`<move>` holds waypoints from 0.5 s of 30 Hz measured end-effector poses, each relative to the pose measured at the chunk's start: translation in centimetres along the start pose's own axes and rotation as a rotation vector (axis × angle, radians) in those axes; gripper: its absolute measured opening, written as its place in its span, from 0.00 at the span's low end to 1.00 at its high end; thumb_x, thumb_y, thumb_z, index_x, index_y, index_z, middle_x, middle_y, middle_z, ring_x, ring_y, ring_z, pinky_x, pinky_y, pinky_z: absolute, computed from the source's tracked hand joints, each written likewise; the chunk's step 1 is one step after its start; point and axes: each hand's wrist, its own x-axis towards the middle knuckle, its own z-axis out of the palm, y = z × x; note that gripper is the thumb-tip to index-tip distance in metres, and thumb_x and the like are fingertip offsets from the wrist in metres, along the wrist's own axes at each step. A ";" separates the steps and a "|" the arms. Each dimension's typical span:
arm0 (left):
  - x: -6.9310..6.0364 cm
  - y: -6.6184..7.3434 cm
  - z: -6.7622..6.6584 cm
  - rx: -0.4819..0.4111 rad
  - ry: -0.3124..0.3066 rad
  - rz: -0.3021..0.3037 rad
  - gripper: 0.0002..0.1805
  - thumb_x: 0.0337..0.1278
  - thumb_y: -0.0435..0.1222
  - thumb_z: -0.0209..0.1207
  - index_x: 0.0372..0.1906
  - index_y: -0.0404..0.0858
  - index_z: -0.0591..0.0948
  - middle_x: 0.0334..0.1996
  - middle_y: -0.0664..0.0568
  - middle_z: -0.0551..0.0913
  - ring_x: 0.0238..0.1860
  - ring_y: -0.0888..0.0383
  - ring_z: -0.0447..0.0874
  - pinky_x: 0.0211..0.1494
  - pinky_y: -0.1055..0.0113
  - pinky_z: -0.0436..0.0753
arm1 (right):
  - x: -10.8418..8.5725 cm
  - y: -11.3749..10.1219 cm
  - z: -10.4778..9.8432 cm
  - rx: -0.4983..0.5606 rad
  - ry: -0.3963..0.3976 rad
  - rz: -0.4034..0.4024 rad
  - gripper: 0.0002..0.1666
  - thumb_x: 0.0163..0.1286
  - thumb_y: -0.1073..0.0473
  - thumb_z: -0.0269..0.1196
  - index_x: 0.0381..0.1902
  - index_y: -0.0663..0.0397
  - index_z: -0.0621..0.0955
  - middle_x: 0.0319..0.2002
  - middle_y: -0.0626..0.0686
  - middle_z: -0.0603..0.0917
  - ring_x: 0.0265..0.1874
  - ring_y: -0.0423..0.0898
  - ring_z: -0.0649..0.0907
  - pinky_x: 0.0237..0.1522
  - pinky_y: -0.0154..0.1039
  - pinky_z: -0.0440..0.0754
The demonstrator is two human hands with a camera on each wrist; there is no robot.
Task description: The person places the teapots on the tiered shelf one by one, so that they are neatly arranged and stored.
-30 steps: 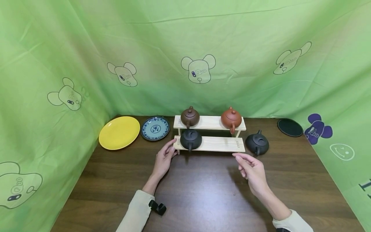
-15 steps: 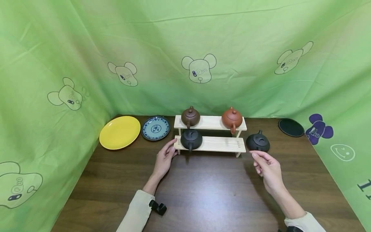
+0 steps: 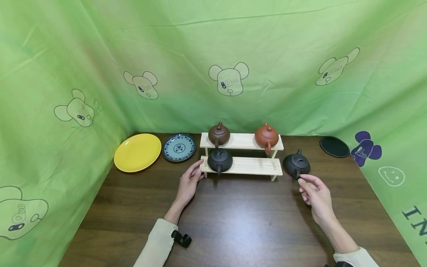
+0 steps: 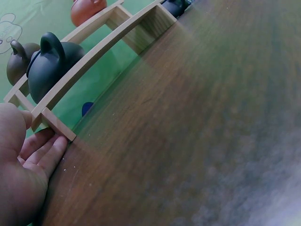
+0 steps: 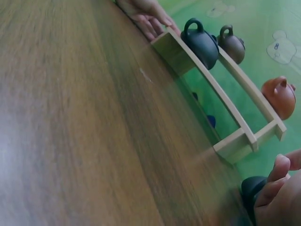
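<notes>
A two-tier wooden stand (image 3: 253, 165) stands on the table. My left hand (image 3: 187, 184) holds the left end of its lower tier, the fingers (image 4: 47, 153) reaching beside the leg. On that end sits a black teapot (image 3: 220, 160). The upper tier bears a dark brown teapot (image 3: 219, 134) on the left and a reddish-brown teapot (image 3: 266, 135) on the right. Right of the stand, a second black teapot (image 3: 296, 164) rests on the table, its handle towards me. My right hand (image 3: 318, 198) pinches that handle with thumb and forefinger; the grip is partly hidden in the right wrist view.
A yellow plate (image 3: 137, 152) and a blue patterned plate (image 3: 179, 148) lie at the left of the wooden table (image 3: 233, 222). At the back right is a black round coaster-like disc (image 3: 334, 147). Green cloth (image 3: 180, 44) hangs behind and along both sides.
My right hand has moved rightwards from in front of the stand's right end to the handle of the black teapot on the table. The left hand stays at the stand.
</notes>
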 end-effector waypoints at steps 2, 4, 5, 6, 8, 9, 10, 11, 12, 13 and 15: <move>0.0 -0.1 0.0 -0.002 -0.001 -0.003 0.22 0.88 0.41 0.59 0.77 0.51 0.81 0.67 0.44 0.88 0.66 0.50 0.89 0.67 0.61 0.90 | 0.1 0.1 -0.2 -0.012 0.006 0.017 0.11 0.84 0.64 0.66 0.51 0.39 0.84 0.22 0.41 0.83 0.17 0.33 0.75 0.16 0.23 0.67; 0.1 -0.1 0.0 -0.007 -0.005 -0.006 0.22 0.88 0.41 0.59 0.78 0.51 0.80 0.68 0.45 0.88 0.66 0.50 0.89 0.68 0.61 0.90 | 0.2 0.1 -0.3 -0.025 0.007 0.039 0.10 0.84 0.64 0.65 0.53 0.41 0.80 0.22 0.41 0.83 0.17 0.33 0.75 0.16 0.23 0.67; 0.0 0.0 0.0 -0.008 -0.007 -0.010 0.22 0.88 0.41 0.59 0.78 0.51 0.80 0.68 0.45 0.88 0.66 0.50 0.88 0.68 0.61 0.90 | 0.2 0.1 -0.4 -0.033 0.006 0.052 0.11 0.84 0.64 0.65 0.55 0.43 0.78 0.22 0.40 0.83 0.17 0.33 0.75 0.16 0.23 0.67; 0.1 0.0 0.0 -0.011 -0.009 -0.012 0.22 0.88 0.41 0.58 0.78 0.51 0.80 0.68 0.46 0.87 0.66 0.50 0.88 0.68 0.61 0.90 | 0.2 0.1 -0.4 -0.045 0.002 0.064 0.11 0.85 0.63 0.65 0.56 0.44 0.76 0.22 0.40 0.83 0.18 0.33 0.75 0.16 0.23 0.67; 0.1 0.1 0.0 -0.014 -0.009 -0.018 0.22 0.88 0.40 0.58 0.77 0.52 0.80 0.68 0.46 0.87 0.67 0.50 0.88 0.68 0.61 0.89 | 0.4 0.1 -0.4 -0.067 -0.012 0.088 0.13 0.86 0.63 0.63 0.59 0.46 0.72 0.23 0.40 0.83 0.18 0.33 0.74 0.17 0.23 0.67; 0.1 0.2 0.0 -0.017 -0.008 -0.024 0.22 0.88 0.40 0.58 0.77 0.52 0.81 0.68 0.46 0.87 0.67 0.50 0.88 0.68 0.61 0.89 | 0.4 0.2 -0.4 -0.073 -0.020 0.099 0.14 0.86 0.62 0.63 0.60 0.47 0.71 0.23 0.40 0.83 0.18 0.33 0.74 0.17 0.23 0.67; 0.1 0.2 0.0 -0.019 -0.007 -0.030 0.22 0.88 0.39 0.58 0.77 0.52 0.81 0.68 0.47 0.88 0.66 0.50 0.88 0.69 0.61 0.89 | 0.5 0.2 -0.4 -0.083 -0.030 0.110 0.14 0.86 0.62 0.63 0.60 0.48 0.70 0.24 0.40 0.83 0.18 0.32 0.74 0.18 0.23 0.67; 0.0 0.3 0.0 -0.019 -0.005 -0.035 0.22 0.88 0.39 0.57 0.77 0.52 0.81 0.68 0.47 0.88 0.67 0.51 0.88 0.69 0.61 0.89 | 0.5 0.2 -0.3 -0.091 -0.041 0.121 0.15 0.87 0.61 0.62 0.61 0.48 0.69 0.24 0.40 0.83 0.19 0.32 0.74 0.18 0.23 0.67; 0.0 0.3 0.0 -0.020 -0.003 -0.039 0.22 0.88 0.39 0.57 0.77 0.52 0.81 0.68 0.48 0.88 0.67 0.51 0.89 0.69 0.61 0.89 | 0.6 0.2 -0.2 -0.101 -0.052 0.131 0.15 0.87 0.61 0.62 0.61 0.48 0.69 0.24 0.40 0.83 0.19 0.32 0.74 0.19 0.23 0.67; 0.0 0.3 0.0 -0.021 -0.001 -0.043 0.22 0.88 0.38 0.57 0.77 0.53 0.81 0.68 0.48 0.88 0.67 0.51 0.89 0.69 0.61 0.89 | 0.6 0.2 -0.2 -0.107 -0.062 0.138 0.15 0.87 0.60 0.62 0.61 0.48 0.68 0.25 0.40 0.83 0.20 0.32 0.74 0.19 0.24 0.67; 0.0 0.3 0.0 -0.021 0.000 -0.047 0.22 0.88 0.38 0.57 0.77 0.53 0.81 0.68 0.48 0.87 0.67 0.51 0.88 0.69 0.60 0.89 | 0.8 0.3 0.0 -0.114 -0.080 0.150 0.15 0.88 0.59 0.61 0.62 0.49 0.67 0.25 0.40 0.83 0.20 0.32 0.74 0.20 0.24 0.68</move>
